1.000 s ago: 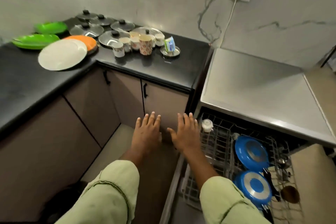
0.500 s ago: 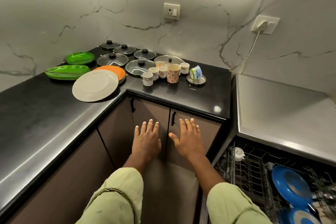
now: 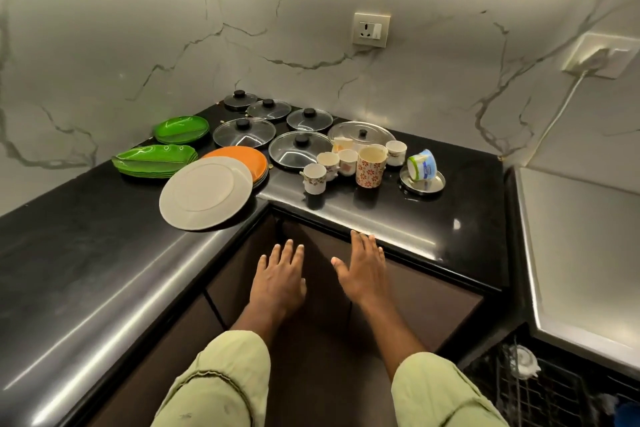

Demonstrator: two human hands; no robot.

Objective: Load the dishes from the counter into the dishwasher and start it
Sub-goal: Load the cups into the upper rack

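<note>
Head view | black L-shaped counter (image 3: pixel 104 270) under veined marble walls (image 3: pixel 138 28) | dishes at upper centre on counter: white plate (image 3: pixel 206 192), green plates (image 3: pixel 156 161), glass lids (image 3: pixel 244 132), cups (image 3: pixel 337 163) | dishwasher rack (image 3: pixel 554 392) in lower right corner | left hand (image 3: pixel 278 279), right hand (image 3: pixel 363 269) low centre, palms down, fingers straight, spread, holding nothing; right fingertips at counter edge.

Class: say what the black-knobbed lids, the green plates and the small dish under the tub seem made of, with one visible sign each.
Black-knobbed lids: clear glass, likely metal-rimmed; the counter shows through. Green plates: probably glossy plastic or melamine; bright uniform colour, soft sheen. Small dish: likely polished steel; silvery, mirror-like.
</note>
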